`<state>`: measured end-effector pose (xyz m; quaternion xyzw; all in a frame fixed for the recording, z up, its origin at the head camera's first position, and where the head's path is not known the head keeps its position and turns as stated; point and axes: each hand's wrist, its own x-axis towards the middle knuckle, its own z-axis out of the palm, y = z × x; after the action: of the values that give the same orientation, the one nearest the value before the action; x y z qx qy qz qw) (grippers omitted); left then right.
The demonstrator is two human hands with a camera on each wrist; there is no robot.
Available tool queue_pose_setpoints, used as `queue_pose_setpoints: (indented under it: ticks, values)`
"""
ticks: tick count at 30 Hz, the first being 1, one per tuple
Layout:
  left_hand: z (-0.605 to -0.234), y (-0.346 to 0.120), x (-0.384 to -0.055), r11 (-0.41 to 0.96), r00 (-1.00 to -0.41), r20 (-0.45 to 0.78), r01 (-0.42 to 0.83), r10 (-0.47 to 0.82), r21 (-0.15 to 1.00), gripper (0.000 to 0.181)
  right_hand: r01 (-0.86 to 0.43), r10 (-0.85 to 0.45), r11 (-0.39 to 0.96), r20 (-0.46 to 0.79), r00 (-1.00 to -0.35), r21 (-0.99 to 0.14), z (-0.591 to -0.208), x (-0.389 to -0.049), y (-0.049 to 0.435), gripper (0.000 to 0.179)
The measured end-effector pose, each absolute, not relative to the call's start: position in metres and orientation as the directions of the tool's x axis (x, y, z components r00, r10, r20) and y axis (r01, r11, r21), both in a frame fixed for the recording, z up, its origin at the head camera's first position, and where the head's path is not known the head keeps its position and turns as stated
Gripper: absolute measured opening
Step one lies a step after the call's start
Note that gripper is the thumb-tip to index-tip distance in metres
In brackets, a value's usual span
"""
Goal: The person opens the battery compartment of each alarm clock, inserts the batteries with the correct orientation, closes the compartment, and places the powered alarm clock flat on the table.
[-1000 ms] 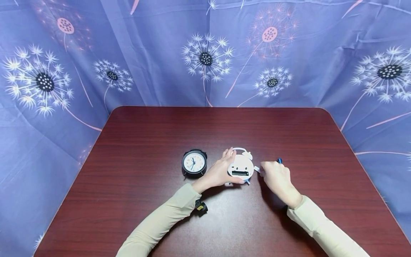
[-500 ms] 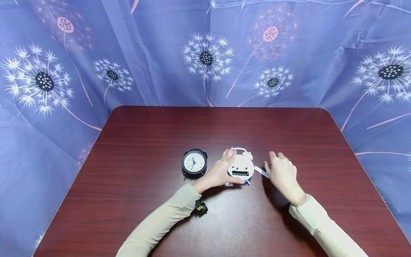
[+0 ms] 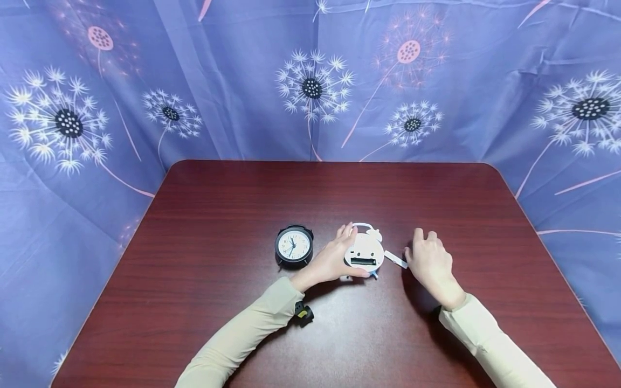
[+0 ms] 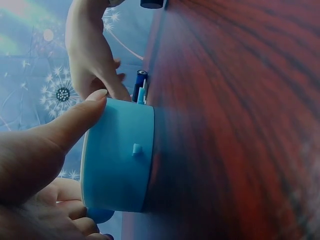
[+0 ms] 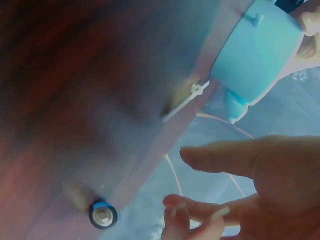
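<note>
My left hand (image 3: 332,256) grips a small alarm clock (image 3: 365,247) lying face down, thumb on its lower rim and fingers round the upper side. Its white back faces up with the battery compartment uncovered; in the left wrist view the body (image 4: 120,155) is blue. A white battery cover (image 3: 396,260) lies just right of the clock. My right hand (image 3: 432,268) hovers beside the cover's right end; the right wrist view shows its thumb and fingers apart, holding nothing. A dark blue battery (image 5: 103,215) lies on the table near those fingers, hidden in the head view.
A black alarm clock (image 3: 293,246) with a white dial rests left of my left hand. A black wrist camera (image 3: 304,313) hangs under the left sleeve. The reddish-brown table (image 3: 218,215) ends at a blue dandelion-print cloth (image 3: 242,81).
My right hand has let go of the battery cover and drawn off to the right, its fingers loosening. The cover stays on the table. The left hand and clock have not moved.
</note>
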<state>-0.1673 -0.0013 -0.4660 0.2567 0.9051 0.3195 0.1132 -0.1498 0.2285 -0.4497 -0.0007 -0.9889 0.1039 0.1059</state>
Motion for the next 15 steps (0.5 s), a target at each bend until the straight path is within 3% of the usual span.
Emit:
queue_pose_setpoints:
  ticks: [4,11,15]
  values:
    - [-0.4664,-0.0012,-0.1677,0.665,-0.844,-0.032,0.399,0.536,0.631,0.108,0.030,0.074,0.977,0.202,-0.977,-0.212,-0.4495,-0.1516,0.2322,0.038]
    - [-0.4675,-0.0011,-0.1678,0.660,-0.840,-0.033,0.401,0.542,0.636,0.108,0.135,0.135,0.974,-0.015,-0.991,-0.179,-0.4504,-0.1529,0.2366,0.039]
    - [-0.4676,-0.0010,-0.1679,0.660,-0.841,-0.030,0.402,0.541,0.635,0.108,0.139,0.130,0.977,-0.063,-0.989,-0.160,-0.4507,-0.1543,0.2386,0.030]
